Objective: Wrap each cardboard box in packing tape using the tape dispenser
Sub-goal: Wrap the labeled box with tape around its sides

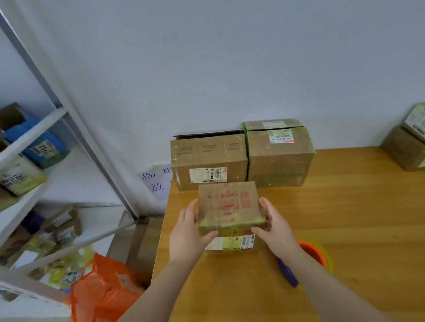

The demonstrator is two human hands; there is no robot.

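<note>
so both hands are on the small cardboard box [230, 209], the one with red print on top; left hand [186, 233] wraps its left side, right hand [275, 225] wraps its right side, and both thumbs lie over the near top edge, so it's a proper two-handed grip; a shipping label [230, 243] shows on the face toward the person, under shiny tape; can't really tell if the box sits flat on the wooden table [359, 226] or is lifted a touch

the box is close to the table's left edge, and its far edge comes just short of the left carton [209, 161]; that one stands against the right carton [279, 154], both back by the wall [225, 60]; the tape dispenser [314, 251] (orange and yellow with a purple handle) lies on the table just right of the box, partly hidden under the right forearm; beyond it a wide stretch of plain wood runs to a stack of boxes [414, 143] at the far right edge

off the left edge sits an orange bag [102, 292] and a shelf rack [33, 171] full of parcels; a handwritten paper note [158, 181] hangs low on the wall
</note>
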